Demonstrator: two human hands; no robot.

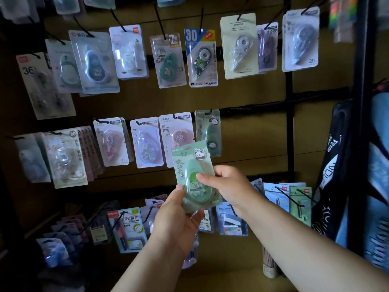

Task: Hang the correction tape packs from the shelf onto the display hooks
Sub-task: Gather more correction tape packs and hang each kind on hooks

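Green panda correction tape pack [194, 175] off its hook, held before the middle row. My right hand [229, 184] pinches it; left hand [179, 216] cradles its base. Matching pack [208, 133] already hangs above. I judge hanging remains.

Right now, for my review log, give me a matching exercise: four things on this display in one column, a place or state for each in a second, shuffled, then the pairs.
Things:
1. green panda pack
2. blue "30" pack
3. "36" pack
4. "T-9267" pack

Places or states:
A. top row, far left
B. held in both hands
C. middle row, partly behind the held pack
D. top row, centre

Pairs: 1-B, 2-D, 3-A, 4-C
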